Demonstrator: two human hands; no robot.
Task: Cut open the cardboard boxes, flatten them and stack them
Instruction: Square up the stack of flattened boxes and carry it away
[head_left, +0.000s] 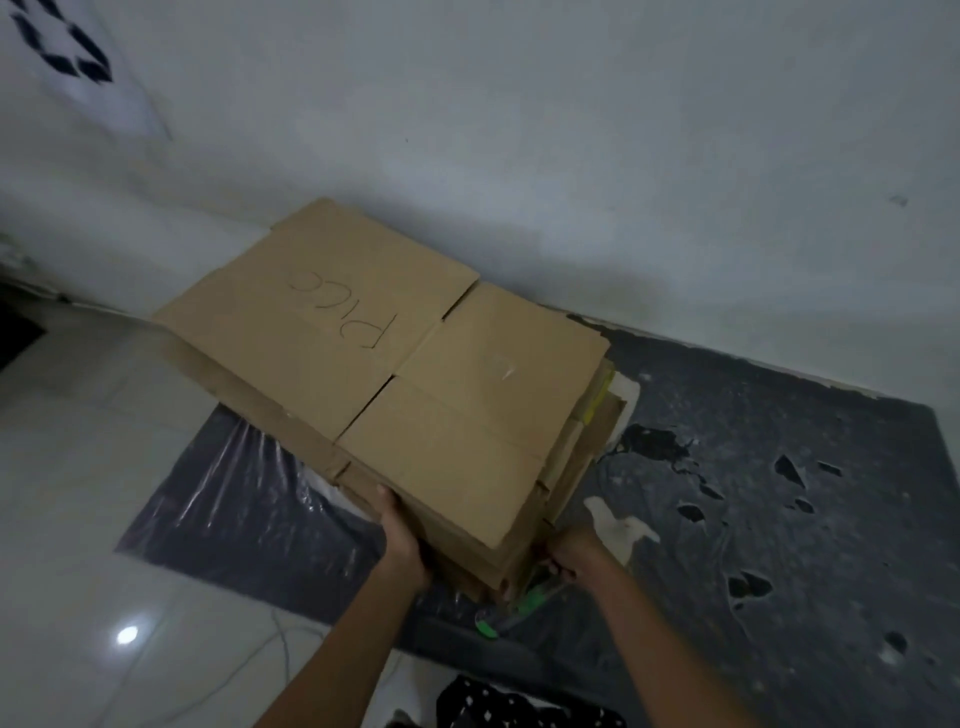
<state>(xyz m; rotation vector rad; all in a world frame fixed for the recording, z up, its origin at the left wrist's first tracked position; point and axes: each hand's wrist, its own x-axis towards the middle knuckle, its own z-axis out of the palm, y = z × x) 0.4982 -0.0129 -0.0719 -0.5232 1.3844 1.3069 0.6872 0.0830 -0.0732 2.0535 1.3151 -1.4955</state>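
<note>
At the near edge of the cardboard stack (415, 395), outstretched left hand (404, 538) and right hand (570, 552), both clasped on it.

Head camera looks forward and down — close over the cardboard stack (415, 364).

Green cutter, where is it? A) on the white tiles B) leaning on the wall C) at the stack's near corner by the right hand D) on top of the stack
C: the green cutter sits at the near corner of the cardboard stack, right beside the right hand, over the dark mat.
</note>
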